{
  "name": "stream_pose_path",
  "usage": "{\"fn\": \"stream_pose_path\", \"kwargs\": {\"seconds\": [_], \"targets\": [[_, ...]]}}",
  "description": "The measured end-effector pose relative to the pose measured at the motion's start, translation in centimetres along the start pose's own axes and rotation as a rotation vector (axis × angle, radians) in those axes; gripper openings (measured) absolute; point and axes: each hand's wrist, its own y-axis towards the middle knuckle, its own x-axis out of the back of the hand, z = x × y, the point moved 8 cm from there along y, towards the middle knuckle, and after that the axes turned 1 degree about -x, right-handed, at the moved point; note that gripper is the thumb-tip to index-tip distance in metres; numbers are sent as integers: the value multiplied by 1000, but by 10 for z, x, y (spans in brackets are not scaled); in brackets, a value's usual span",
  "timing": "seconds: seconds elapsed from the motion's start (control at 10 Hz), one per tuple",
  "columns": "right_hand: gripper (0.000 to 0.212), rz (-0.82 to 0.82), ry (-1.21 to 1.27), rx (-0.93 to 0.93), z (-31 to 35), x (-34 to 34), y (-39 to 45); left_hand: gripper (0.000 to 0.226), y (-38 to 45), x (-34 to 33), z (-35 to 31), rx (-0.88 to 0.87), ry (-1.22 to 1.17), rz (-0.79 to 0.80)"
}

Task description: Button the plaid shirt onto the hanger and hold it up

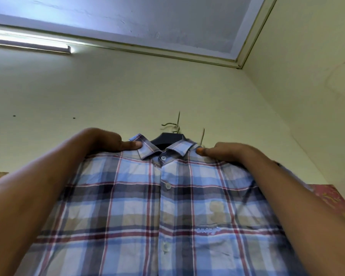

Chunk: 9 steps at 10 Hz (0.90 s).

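A blue, white and red plaid shirt [163,212] is held up high in front of the wall, its front buttoned down the middle. A dark hanger [168,139] shows inside the collar, its metal hook [170,125] rising above. My left hand [110,141] grips the shirt's left shoulder beside the collar, thumb on the front. My right hand [225,151] grips the right shoulder the same way. Both forearms reach up from the lower corners. The shirt's hem is out of frame.
A pale wall [127,86] stands right behind the shirt, meeting a side wall at the right. A lit tube light [28,41] runs under the ceiling at upper left. Red patterned fabric [331,198] shows low at the right and left edges.
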Motion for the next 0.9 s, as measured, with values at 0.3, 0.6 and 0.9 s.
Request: {"fn": "stream_pose_path", "kwargs": {"seconds": [0.3, 0.6, 0.9], "targets": [[61, -395, -343, 98, 5, -5, -26, 83, -11, -10, -3, -37, 119, -119], [77, -656, -350, 185, -17, -47, -99, 77, -87, -22, -10, -263, 344, -658], [90, -407, -262, 86, -43, -91, -218, 75, -204, -75, 8, -274, 190, -523]]}}
